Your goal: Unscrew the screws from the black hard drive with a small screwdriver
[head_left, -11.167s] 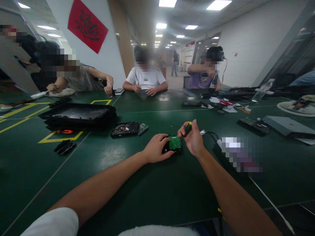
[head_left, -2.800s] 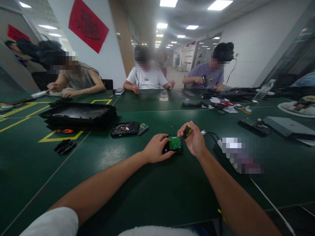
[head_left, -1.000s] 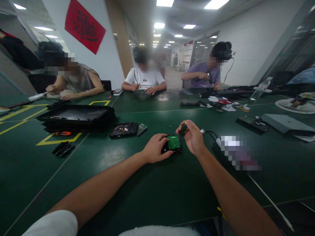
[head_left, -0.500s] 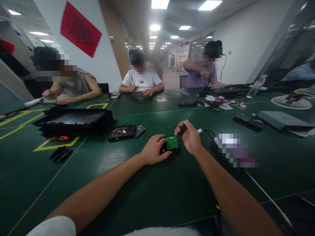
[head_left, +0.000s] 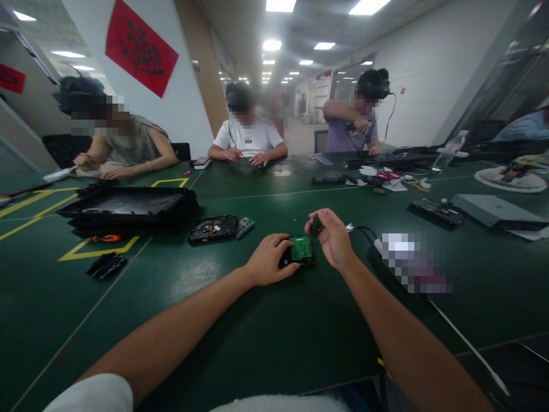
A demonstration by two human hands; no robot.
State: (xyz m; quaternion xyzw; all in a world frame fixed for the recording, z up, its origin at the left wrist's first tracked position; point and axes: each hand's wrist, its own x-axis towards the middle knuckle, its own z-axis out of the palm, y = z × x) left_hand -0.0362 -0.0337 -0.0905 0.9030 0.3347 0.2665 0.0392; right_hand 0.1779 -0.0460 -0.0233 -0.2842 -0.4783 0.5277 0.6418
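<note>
A small black hard drive [head_left: 299, 255] with a green circuit board on top lies on the green table [head_left: 266, 343]. My left hand [head_left: 268, 266] rests on the drive's left side, fingers curled over its edge and holding it down. Just right of the drive, my right hand [head_left: 332, 237] is closed round the dark handle of a screwdriver [head_left: 316, 225] that points down at the board's far right corner. The screwdriver's tip is hidden behind my fingers.
Another opened hard drive [head_left: 213, 228] with a loose green board [head_left: 245, 225] lies to the left, beside a stack of black trays [head_left: 128, 207]. A cable and blurred device [head_left: 412, 260] sit right. Three people work at the far side. Tools, boards and a grey box [head_left: 493, 209] lie at right.
My hands have stayed on the drive and screwdriver throughout. The screwdriver handle has turned slightly in my right fingers, its yellow mark no longer showing. The view has shifted a little.
</note>
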